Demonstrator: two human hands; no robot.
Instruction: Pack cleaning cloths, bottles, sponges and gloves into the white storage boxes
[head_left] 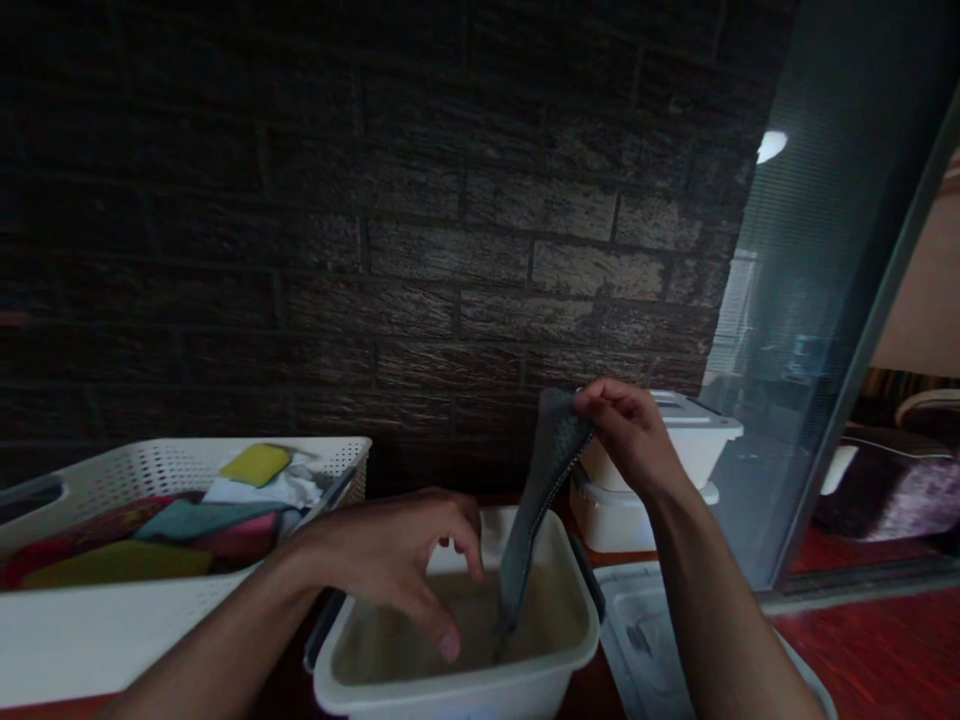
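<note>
My right hand (622, 425) pinches a grey cleaning cloth (531, 490) by its upper corner. The cloth hangs down into a white plastic tub (457, 690) with dark side handles. Its lower tip is inside the tub, in or just above what looks like murky water; I cannot tell which. Over the tub's left side, my left hand (405, 550) is open, thumb and fingers apart, holding nothing. It is apart from the cloth.
At left stands a white perforated basket (90, 625) with coloured cloths (202, 520) and a yellow sponge (255, 464). Stacked lidded boxes (690, 450) are behind my right hand. A grey lid (641, 610) lies right of the tub. A dark brick wall (412, 250) rises behind.
</note>
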